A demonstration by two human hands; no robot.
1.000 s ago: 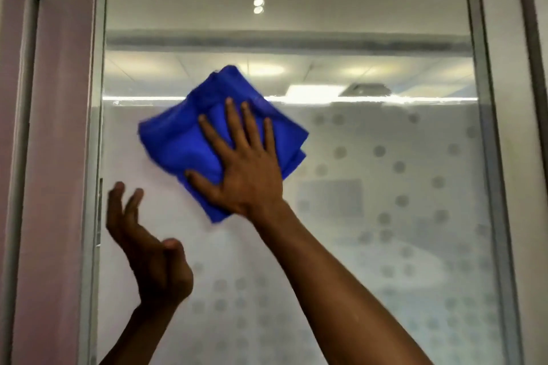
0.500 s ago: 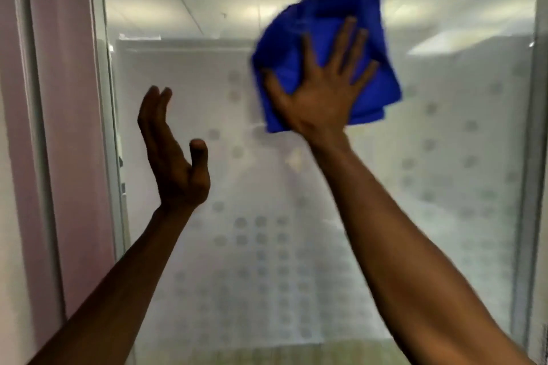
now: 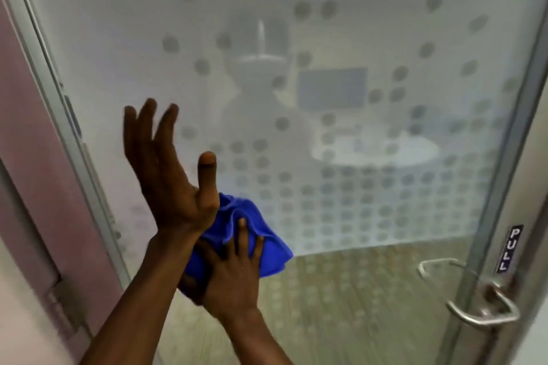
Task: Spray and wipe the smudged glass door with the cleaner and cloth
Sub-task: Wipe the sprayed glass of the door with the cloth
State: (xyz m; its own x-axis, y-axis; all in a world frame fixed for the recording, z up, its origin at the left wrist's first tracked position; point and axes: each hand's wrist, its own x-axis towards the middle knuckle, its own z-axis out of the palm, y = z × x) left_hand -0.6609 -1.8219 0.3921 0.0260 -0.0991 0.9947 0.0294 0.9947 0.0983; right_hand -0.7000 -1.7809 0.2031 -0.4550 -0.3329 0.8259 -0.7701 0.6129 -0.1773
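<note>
The glass door (image 3: 296,68) fills the view, frosted with grey dots. A bunched blue cloth (image 3: 237,231) lies against its lower middle. My right hand (image 3: 234,275) presses flat on the cloth, fingers spread over it. My left hand (image 3: 169,175) is raised in front of the glass just above and left of the cloth, palm open, fingers apart, holding nothing; its wrist crosses over the right hand. No cleaner bottle is in view.
A metal lever handle (image 3: 480,311) and a small "PULL" label (image 3: 508,249) sit on the door's right frame. The aluminium door frame (image 3: 59,115) and a mauve wall panel (image 3: 26,157) run down the left.
My right hand has swept the cloth from the upper part of the glass down to the lower middle. The view tilted down, showing the handle. My left hand stays open near the glass.
</note>
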